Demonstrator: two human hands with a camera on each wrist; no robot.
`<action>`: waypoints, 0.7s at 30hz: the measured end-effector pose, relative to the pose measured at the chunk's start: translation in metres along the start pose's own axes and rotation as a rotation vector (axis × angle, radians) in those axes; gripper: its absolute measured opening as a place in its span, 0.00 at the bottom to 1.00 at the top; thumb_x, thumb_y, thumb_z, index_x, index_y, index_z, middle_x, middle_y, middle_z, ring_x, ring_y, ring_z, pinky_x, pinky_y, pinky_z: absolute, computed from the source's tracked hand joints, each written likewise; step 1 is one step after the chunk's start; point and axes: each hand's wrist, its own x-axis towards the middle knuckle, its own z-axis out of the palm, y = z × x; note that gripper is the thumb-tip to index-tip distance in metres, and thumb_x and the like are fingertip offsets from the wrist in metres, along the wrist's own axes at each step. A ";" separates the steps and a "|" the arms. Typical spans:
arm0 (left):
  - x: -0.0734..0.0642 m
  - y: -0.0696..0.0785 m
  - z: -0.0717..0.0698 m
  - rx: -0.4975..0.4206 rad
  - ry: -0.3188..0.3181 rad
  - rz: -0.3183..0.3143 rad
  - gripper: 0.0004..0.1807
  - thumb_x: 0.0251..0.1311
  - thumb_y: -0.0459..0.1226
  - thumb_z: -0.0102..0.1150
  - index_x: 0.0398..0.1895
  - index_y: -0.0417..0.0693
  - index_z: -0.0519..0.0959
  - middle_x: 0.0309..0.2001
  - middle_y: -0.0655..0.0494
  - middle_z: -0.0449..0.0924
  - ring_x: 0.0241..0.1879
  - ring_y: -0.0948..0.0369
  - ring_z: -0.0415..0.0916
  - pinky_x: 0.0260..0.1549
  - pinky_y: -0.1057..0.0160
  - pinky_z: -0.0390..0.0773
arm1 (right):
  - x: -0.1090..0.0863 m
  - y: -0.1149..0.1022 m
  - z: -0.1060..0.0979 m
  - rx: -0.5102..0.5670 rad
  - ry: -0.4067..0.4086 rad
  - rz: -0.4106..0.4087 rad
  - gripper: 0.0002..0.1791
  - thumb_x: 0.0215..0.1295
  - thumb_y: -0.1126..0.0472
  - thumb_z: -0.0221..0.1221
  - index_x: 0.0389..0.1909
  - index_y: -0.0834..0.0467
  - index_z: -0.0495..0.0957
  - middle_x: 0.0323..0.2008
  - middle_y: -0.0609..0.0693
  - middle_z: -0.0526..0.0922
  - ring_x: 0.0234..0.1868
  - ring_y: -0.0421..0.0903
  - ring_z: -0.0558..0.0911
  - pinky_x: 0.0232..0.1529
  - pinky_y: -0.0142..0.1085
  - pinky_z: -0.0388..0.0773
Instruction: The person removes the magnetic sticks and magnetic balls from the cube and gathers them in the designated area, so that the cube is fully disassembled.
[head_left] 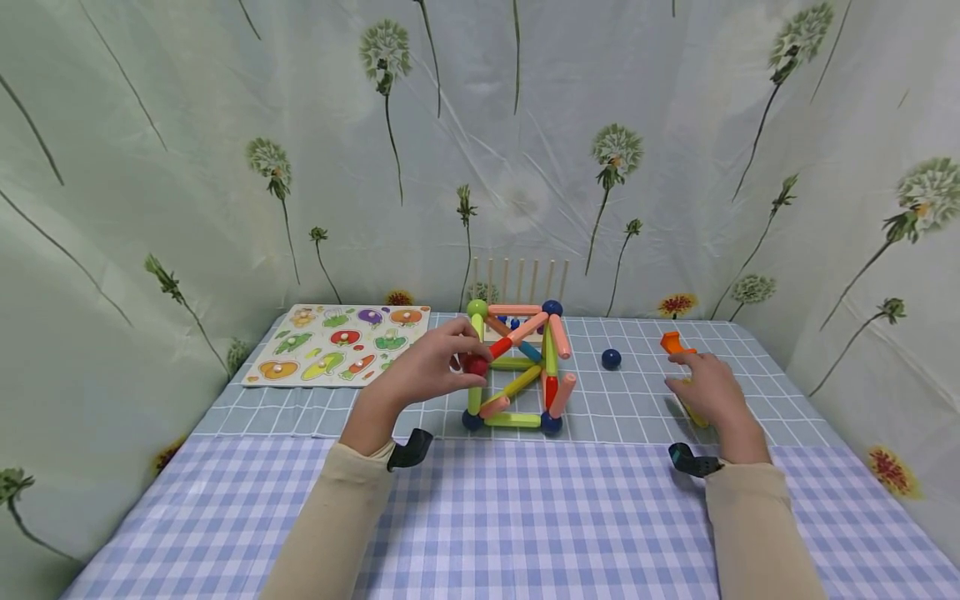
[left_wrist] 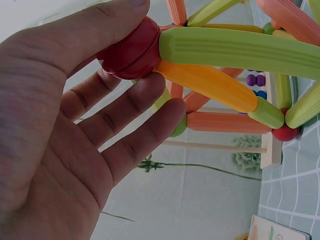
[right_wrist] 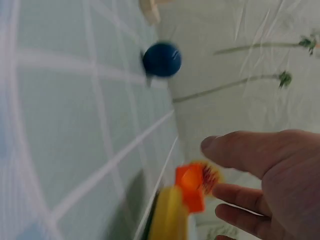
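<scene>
A frame of coloured rods and balls (head_left: 513,420) stands on the cloth, with dark blue balls at its lower corners. At its near left side my left hand (head_left: 423,362) holds a red ball (left_wrist: 132,50) between thumb and fingers. A green rod (left_wrist: 240,52) and a yellow rod (left_wrist: 210,87) meet that ball. Off to the right, my right hand (head_left: 708,390) hovers with fingers apart and nothing between them. Just by it are a yellow rod-like piece (right_wrist: 167,217) and an orange piece (right_wrist: 190,190) with a hollow.
Between the frame and my right hand lies a loose dark blue ball (head_left: 611,359). A vegetable peg puzzle board (head_left: 255,373) lies at the back left. Behind the frame stands a wooden rack with upright pegs (head_left: 521,279) and beads. A flower-printed curtain (head_left: 517,167) closes off the back.
</scene>
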 end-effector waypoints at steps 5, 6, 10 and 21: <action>0.000 0.000 0.000 0.000 0.000 -0.001 0.13 0.54 0.36 0.74 0.44 0.51 0.85 0.43 0.57 0.72 0.38 0.65 0.78 0.40 0.68 0.82 | 0.003 -0.026 -0.007 0.069 0.067 -0.067 0.26 0.69 0.57 0.58 0.64 0.65 0.71 0.60 0.73 0.71 0.60 0.71 0.68 0.62 0.66 0.65; 0.000 0.000 0.000 0.000 0.001 -0.002 0.13 0.54 0.36 0.74 0.44 0.51 0.85 0.43 0.57 0.72 0.38 0.65 0.78 0.40 0.68 0.82 | 0.003 -0.032 -0.008 0.086 0.086 -0.089 0.25 0.70 0.58 0.58 0.64 0.65 0.71 0.60 0.72 0.72 0.61 0.70 0.69 0.62 0.65 0.65; 0.000 -0.001 0.000 -0.002 0.006 0.006 0.13 0.54 0.36 0.74 0.43 0.51 0.85 0.42 0.57 0.72 0.38 0.65 0.77 0.40 0.65 0.83 | 0.002 -0.056 -0.012 0.163 0.155 -0.160 0.23 0.71 0.60 0.57 0.64 0.65 0.71 0.59 0.70 0.75 0.61 0.67 0.72 0.63 0.63 0.67; -0.001 0.001 -0.001 -0.005 0.008 0.012 0.13 0.55 0.36 0.73 0.44 0.50 0.85 0.42 0.57 0.72 0.37 0.64 0.76 0.41 0.63 0.83 | -0.007 -0.115 -0.014 0.336 0.185 -0.240 0.26 0.72 0.56 0.58 0.68 0.58 0.68 0.57 0.62 0.80 0.59 0.60 0.77 0.58 0.57 0.76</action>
